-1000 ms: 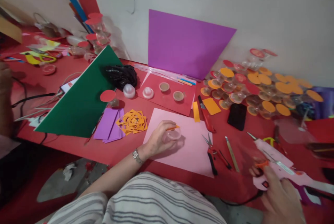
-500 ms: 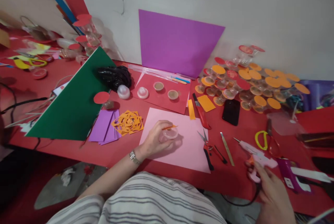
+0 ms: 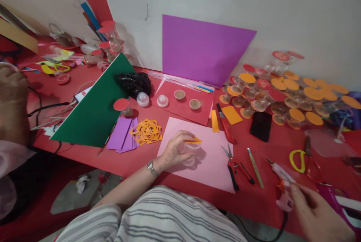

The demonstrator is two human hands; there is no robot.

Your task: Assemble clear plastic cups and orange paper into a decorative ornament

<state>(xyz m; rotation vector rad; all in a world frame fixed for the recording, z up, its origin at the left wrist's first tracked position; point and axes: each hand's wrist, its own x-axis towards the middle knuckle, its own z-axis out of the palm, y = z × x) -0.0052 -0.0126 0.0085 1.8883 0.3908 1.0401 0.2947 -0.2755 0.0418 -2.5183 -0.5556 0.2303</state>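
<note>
In the head view, my left hand (image 3: 178, 148) is closed around a small clear plastic cup (image 3: 192, 146) that carries an orange paper disc (image 3: 194, 140). It holds the cup tilted, over a sheet of pink paper (image 3: 210, 174). At the right, the fingers of my right hand (image 3: 313, 206) grip a pale pink glue gun (image 3: 282, 183). Its nozzle points away from me, up and to the left, and a black cord trails from the handle. Red-handled snips (image 3: 234, 166) and a thin craft knife (image 3: 255, 168) lie between my two hands.
Many clear cups with orange and red discs (image 3: 290, 91) crowd the back right, near a black phone (image 3: 261, 126). A green board (image 3: 93, 110) leans at left beside purple paper strips (image 3: 122, 133) and orange cutouts (image 3: 146, 131). Another person's hand (image 3: 12, 99) shows far left.
The view has swung left, shifting everything rightward, and another person's hand has appeared. My right hand has turned the glue gun; my left hand has tilted the cup differently.
</note>
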